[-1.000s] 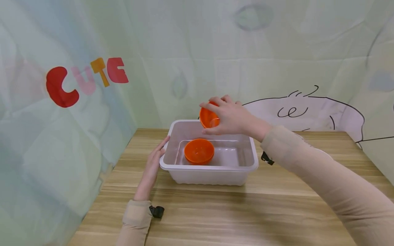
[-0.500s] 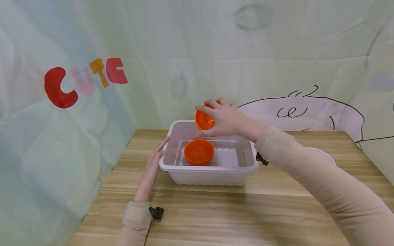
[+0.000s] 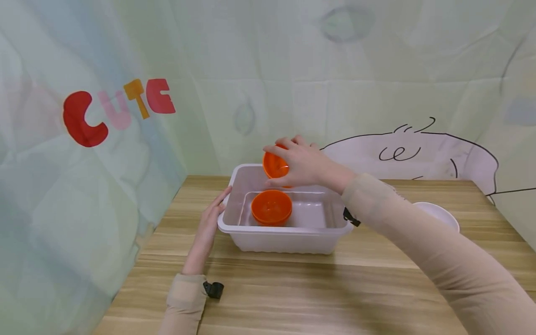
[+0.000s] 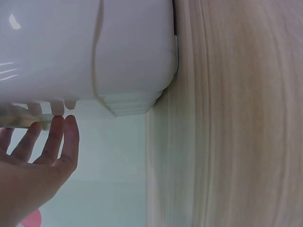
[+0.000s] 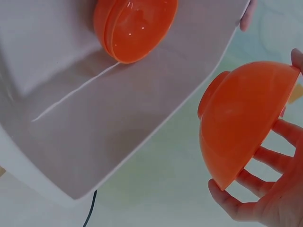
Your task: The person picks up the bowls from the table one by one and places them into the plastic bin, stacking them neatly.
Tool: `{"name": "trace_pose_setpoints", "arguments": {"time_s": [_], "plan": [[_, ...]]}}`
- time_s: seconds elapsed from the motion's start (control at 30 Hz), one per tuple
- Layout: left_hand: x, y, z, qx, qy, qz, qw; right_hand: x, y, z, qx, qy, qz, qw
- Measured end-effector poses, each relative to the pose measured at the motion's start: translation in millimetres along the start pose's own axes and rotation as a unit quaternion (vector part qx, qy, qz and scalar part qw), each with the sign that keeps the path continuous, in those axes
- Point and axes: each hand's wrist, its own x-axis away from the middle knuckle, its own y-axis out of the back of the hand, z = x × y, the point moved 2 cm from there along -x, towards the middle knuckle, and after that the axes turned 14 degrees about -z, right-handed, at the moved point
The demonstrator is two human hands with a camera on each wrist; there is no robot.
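In my right hand [image 3: 307, 164] an orange bowl [image 5: 246, 120] is held by its rim, tilted on its side above the far edge of a white plastic basin [image 3: 284, 230]. Thumb and fingertips are spread round that rim in the right wrist view. Inside the basin, left of its middle, sits a small stack of orange bowls [image 3: 271, 207], mouths up. My left hand [image 3: 208, 222] rests against the basin's left side. Its straight fingers [image 4: 56, 142] touch the outer wall in the left wrist view.
A white plate or dish [image 3: 437, 215] lies on the right of the wooden table [image 3: 268, 293], partly hidden by my right sleeve. Printed cloth [image 3: 234, 56] hangs close behind the table and along its left.
My right hand has moved a little left and down with the orange bowl, and more of the white dish shows. The left hand, basin and stacked bowls stay put.
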Motion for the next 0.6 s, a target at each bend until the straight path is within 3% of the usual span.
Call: {"name": "trace_pose_setpoints", "arguments": {"time_s": [0.6], "plan": [[1.2,0.6,-1.8,0.005,0.0,0.006,1.0,-9.9,-14.4,8.6,-0.001,0.019,0.008,0.9998]]}}
